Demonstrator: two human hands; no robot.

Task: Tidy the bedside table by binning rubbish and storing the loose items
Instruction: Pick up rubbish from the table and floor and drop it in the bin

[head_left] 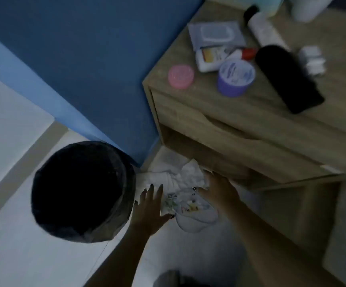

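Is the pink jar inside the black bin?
No, the pink jar sits on the bedside table, well away from the black bin.

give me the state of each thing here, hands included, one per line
left hand: open, fingers spread, at the rubbish pile
right hand: open, on the rubbish pile
rubbish pile: crumpled on the floor, not binned
bin: lined with a black bag, upright, no lid
drawer: shut
pink jar: lid on
purple tub: lid on, upright
black bottle: lying on its side
white bottle: lying, black cap on

Wooden bedside table [199,104] under pink jar [180,76], purple tub [236,78], black bottle [288,78].
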